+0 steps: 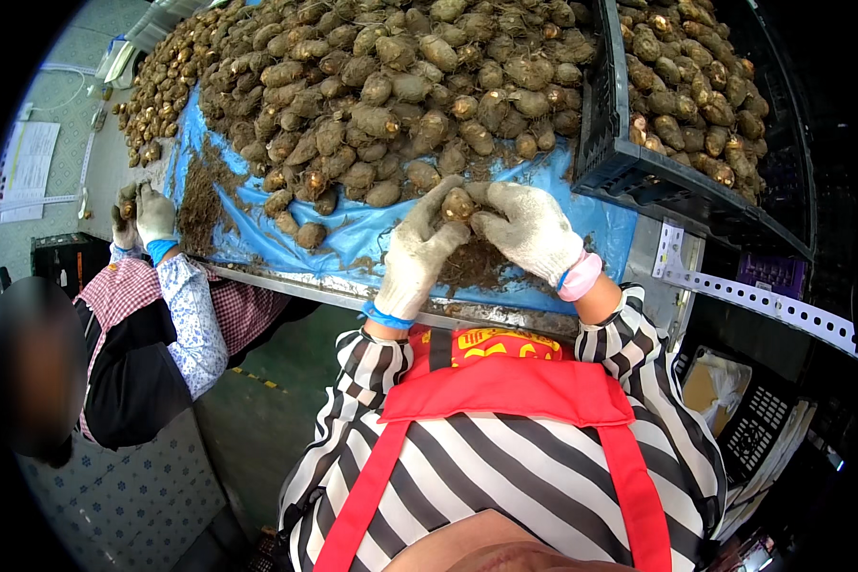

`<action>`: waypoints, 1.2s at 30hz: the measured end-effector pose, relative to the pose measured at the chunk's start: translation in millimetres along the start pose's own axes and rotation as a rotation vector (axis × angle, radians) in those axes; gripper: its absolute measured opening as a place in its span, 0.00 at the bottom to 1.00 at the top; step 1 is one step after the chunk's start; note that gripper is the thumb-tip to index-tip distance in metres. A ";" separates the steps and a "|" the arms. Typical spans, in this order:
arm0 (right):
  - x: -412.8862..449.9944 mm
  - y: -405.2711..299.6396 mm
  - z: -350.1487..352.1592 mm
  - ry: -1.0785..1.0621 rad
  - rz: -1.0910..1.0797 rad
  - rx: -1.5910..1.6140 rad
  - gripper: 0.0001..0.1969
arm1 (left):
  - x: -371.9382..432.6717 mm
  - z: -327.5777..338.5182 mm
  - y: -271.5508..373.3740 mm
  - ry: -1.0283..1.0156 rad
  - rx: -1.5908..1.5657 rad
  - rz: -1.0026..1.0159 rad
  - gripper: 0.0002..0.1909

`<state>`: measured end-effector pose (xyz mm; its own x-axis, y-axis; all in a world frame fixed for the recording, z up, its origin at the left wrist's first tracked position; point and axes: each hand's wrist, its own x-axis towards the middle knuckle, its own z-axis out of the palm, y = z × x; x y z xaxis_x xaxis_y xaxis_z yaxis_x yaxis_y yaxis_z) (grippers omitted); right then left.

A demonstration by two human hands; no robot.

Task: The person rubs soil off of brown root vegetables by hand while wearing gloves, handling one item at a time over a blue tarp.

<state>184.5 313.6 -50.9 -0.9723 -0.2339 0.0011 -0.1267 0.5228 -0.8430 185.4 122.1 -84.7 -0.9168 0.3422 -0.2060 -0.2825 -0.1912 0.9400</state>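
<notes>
A small brown taro corm [457, 205] is held up between my two gloved hands over the blue plastic sheet [336, 239]. My left hand [423, 247], in a soiled white knit glove, has its thumb and fingers around the corm's left side. Against its right side press the fingertips of my right hand [529, 222], gloved the same way. The gloves partly cover the corm. Just beyond my hands rises a large heap of hairy taro corms [400, 86]. Loose dirt and root fibres [472, 264] lie beneath them.
A black plastic crate [604, 154] full of taro corms [693, 93] stands at the right. To the left, a co-worker's gloved hands [146, 211] hold another corm near a pile of smaller corms [168, 93]. A perforated white metal strip [758, 289] juts out at the right.
</notes>
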 end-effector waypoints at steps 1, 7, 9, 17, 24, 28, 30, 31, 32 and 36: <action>-0.4 1.4 1.9 -0.003 0.006 -0.043 0.15 | -1.3 2.1 4.0 0.033 0.309 0.046 0.33; -1.3 7.4 18.6 0.143 -0.121 -0.203 0.07 | -3.4 8.6 3.2 0.105 0.479 0.185 0.30; -2.2 10.8 19.2 0.106 -0.058 -0.264 0.07 | -3.3 7.7 -2.3 0.109 0.637 0.256 0.30; 13.1 7.2 -0.9 0.096 0.094 0.185 0.10 | -2.1 1.4 2.7 -0.009 -0.062 -0.049 0.33; 6.7 34.9 -13.8 0.009 0.259 0.417 0.10 | 0.2 -3.2 9.8 -0.183 -0.747 -0.074 0.38; 3.6 30.9 -1.7 0.105 0.068 0.006 0.14 | 4.1 -14.5 2.7 -0.249 0.127 -0.103 0.34; -6.0 46.9 -1.3 0.144 0.029 -0.121 0.18 | -9.7 -7.9 13.7 -0.261 0.607 -0.101 0.31; -10.5 55.0 -3.1 0.073 0.103 -0.075 0.18 | -11.3 -14.3 8.5 -0.307 0.582 -0.107 0.30; -13.7 56.5 -6.6 0.000 0.178 -0.025 0.17 | -13.5 -17.6 19.6 -0.340 0.359 -0.326 0.31; -26.5 54.9 -9.0 -0.090 0.191 0.022 0.15 | -9.5 -81.2 35.7 -0.081 -0.406 -0.225 0.24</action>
<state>201.6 355.9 -92.3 -0.9567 -0.2049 -0.2065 0.0630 0.5470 -0.8348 161.1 37.3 -71.3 -0.7996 0.4839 -0.3556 -0.5742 -0.4426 0.6888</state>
